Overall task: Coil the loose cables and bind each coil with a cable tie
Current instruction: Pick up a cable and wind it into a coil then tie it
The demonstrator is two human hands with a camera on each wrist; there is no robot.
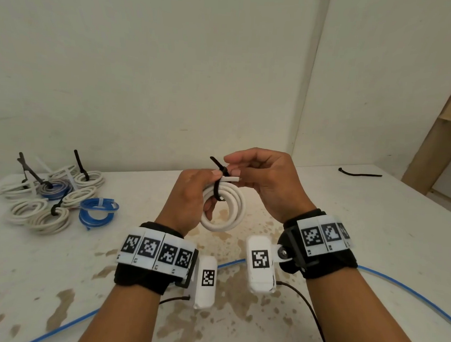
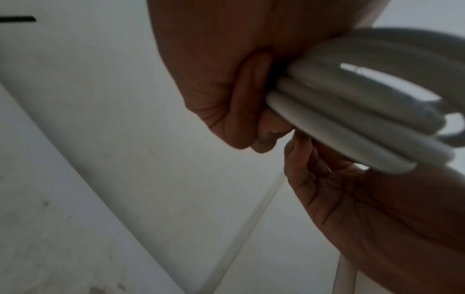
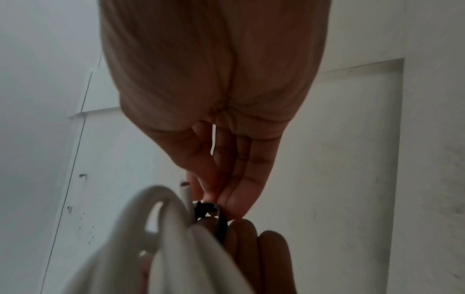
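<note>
Head view: we saw left hand gripping white round cable coil above stained white table; right hand fingertips pinched black plastic cable tie looped round coil top.

I see a white table, stained brown at its middle. Far left lie bound coils, white and blue. A loose blue cable crosses the near side. Far right lies what looks like a black cable tie.
</note>
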